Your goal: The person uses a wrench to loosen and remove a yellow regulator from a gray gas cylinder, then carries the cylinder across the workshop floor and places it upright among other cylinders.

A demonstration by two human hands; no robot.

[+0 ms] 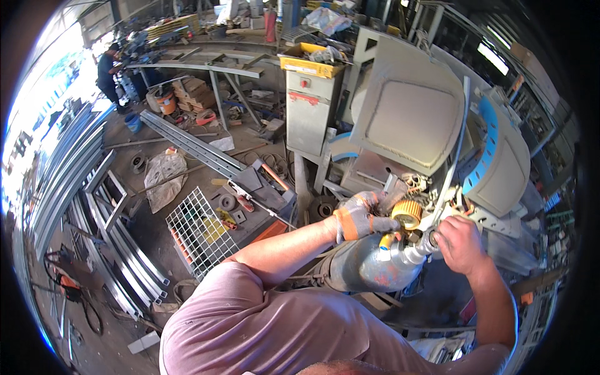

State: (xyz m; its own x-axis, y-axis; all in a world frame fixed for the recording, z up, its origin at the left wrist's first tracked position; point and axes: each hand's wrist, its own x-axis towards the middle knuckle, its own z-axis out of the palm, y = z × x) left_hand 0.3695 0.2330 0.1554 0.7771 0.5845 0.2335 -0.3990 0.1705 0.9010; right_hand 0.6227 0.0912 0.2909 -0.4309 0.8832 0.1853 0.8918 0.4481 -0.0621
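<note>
A dark gas cylinder [375,269] stands in front of me, its metal valve [417,253] at the top. A pressure gauge with a yellow ribbed cover [407,214] sits beside the valve, with a smaller yellow fitting [387,241] below it. My left hand [358,218], in a grey and orange work glove, is at the gauge's left side; what its fingers grip is partly hidden. My bare right hand [457,243] has its fingers curled on the right end of the cylinder valve.
A grey cabinet with a red switch [307,112] and large metal panels [408,108] stand beyond the cylinder. A white wire grid [202,232] lies on a low cart to the left. Metal tubes [70,173] are stacked far left. Another person [108,75] stands at a distant bench.
</note>
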